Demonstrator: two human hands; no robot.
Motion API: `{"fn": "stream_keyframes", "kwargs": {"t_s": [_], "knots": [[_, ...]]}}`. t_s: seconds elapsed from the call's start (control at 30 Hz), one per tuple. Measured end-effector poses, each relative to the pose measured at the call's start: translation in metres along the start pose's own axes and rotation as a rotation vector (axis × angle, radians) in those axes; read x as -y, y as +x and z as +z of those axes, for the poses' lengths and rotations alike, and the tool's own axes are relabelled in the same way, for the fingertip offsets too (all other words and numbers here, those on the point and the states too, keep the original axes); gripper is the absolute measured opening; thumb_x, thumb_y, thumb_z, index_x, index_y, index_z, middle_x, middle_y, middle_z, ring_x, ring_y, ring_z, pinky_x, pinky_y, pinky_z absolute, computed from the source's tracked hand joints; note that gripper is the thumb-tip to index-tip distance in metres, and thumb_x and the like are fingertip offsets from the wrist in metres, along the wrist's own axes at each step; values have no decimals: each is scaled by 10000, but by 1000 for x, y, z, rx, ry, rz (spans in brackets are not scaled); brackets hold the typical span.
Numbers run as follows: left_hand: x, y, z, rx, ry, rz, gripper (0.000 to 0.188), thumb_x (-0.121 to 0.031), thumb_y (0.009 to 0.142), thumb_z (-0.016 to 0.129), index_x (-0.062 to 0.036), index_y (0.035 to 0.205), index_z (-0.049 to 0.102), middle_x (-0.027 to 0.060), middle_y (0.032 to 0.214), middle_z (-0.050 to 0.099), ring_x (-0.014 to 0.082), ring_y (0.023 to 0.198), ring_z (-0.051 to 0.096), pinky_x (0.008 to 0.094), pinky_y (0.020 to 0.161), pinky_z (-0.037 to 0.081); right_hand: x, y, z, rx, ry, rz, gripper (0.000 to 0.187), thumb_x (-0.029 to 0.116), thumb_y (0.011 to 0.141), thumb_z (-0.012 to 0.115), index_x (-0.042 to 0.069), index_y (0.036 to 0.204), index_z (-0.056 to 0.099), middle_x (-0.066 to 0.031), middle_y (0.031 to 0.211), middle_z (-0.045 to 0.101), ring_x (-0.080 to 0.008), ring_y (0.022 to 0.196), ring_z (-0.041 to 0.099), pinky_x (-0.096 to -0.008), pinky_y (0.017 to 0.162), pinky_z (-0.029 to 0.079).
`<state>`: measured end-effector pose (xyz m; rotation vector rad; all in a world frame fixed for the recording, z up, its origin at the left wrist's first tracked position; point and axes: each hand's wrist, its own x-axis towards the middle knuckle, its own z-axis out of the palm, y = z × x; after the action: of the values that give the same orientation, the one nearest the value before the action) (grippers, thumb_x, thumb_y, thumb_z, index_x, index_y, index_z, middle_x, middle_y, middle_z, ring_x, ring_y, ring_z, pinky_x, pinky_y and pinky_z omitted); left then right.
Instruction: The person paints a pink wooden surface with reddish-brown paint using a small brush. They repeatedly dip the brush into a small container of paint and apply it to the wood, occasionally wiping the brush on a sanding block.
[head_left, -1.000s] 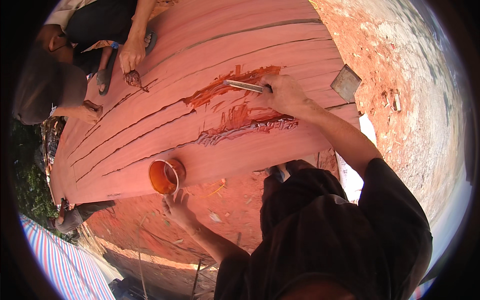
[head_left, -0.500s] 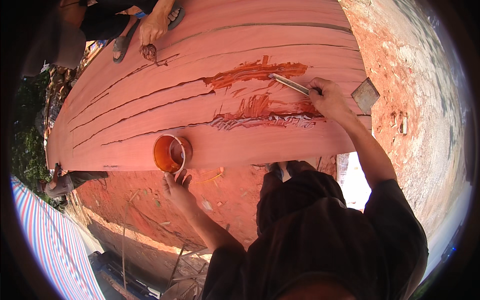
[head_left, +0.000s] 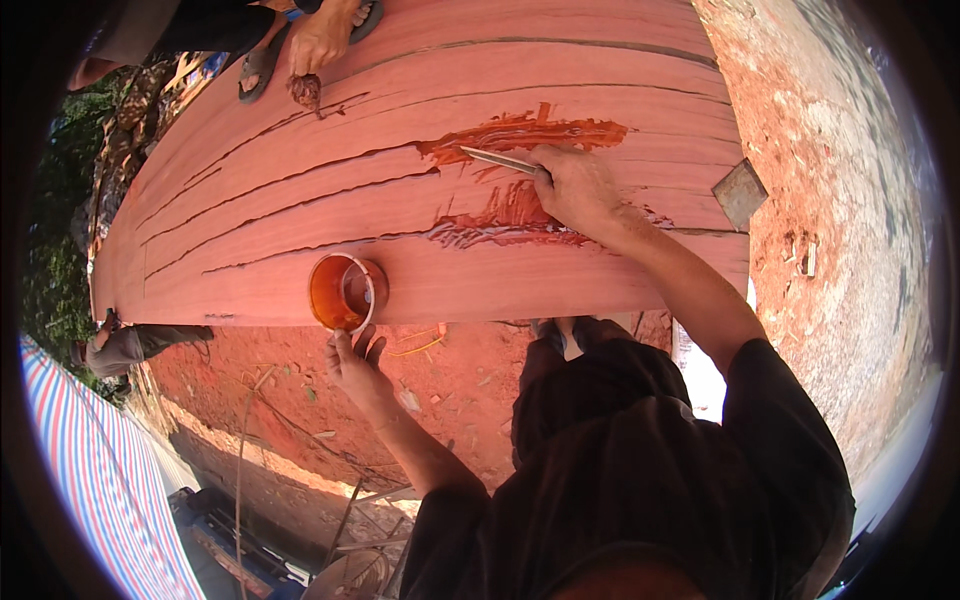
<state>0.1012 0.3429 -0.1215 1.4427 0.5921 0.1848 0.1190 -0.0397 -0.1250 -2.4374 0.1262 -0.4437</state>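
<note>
A broad reddish wooden slab (head_left: pixel 540 285) with long dark cracks lies in front of me. On its near edge stands an orange tub (head_left: pixel 326 286) with a pale rim and dark red paste inside. My left hand (head_left: pixel 358 365) grips the tub's near rim with its fingertips. My right hand (head_left: pixel 580 190) is closed round a thin flat scraper (head_left: pixel 498 160), its tip pointing left at the left end of a smear of wet red-orange paste (head_left: pixel 560 134). A second wet smear (head_left: pixel 500 225) lies nearer me along another crack, partly behind my right hand.
Across the slab a co-worker's hand (head_left: pixel 320 42) pinches a dark red lump (head_left: pixel 305 92) over a crack, beside sandalled feet. A square plate (head_left: pixel 739 195) lies at the slab's right end. Another person (head_left: pixel 130 350) is at the far left. Red soil (head_left: pixel 440 400) lies below.
My right hand and the scraper have moved left along the far smear, and the scraper lies flatter. My left hand stays at the tub. The co-worker's lump has hardly moved.
</note>
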Motion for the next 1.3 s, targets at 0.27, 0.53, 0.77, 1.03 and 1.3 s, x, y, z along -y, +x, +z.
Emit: {"fn": "stream_keyframes", "kwargs": {"t_s": [0.27,0.53,0.77,1.03,1.3], "knots": [[1,1,-4,55,-4,-13,305,-275,1029,664,-30,1183,565,103,1114,649,246,887,743,299,618,637,12,16,27,37,-74,9,152,30,883,647,30,1025,700,-201,885,700,-390,799,698,-501,711,558],[1,-2,-1,34,-9,-21,284,-264,1032,658,-31,1162,560,100,1117,644,249,890,742,303,612,624,5,15,24,-58,-49,-99,134,26,866,659,39,994,697,-189,891,700,-382,787,703,-489,720,574],[2,-1,-3,32,5,-16,307,-275,1028,664,-34,1184,556,103,1135,639,253,881,735,315,625,620,5,18,24,-33,-63,-23,99,27,854,629,-3,944,657,-254,908,688,-428,823,704,-517,735,577],[5,-1,-8,29,32,-2,311,-298,1027,669,-46,1181,573,101,1093,673,245,892,740,323,631,631,9,11,-7,-35,-67,52,118,68,907,636,33,1002,696,-195,900,702,-385,809,698,-502,728,561],[4,7,-9,79,71,-6,290,-308,1042,645,-53,1173,607,83,1065,705,223,904,749,309,646,626,-8,-90,-104,-176,162,224,159,53,891,645,35,1030,719,-175,963,717,-383,795,702,-432,708,569]]}}
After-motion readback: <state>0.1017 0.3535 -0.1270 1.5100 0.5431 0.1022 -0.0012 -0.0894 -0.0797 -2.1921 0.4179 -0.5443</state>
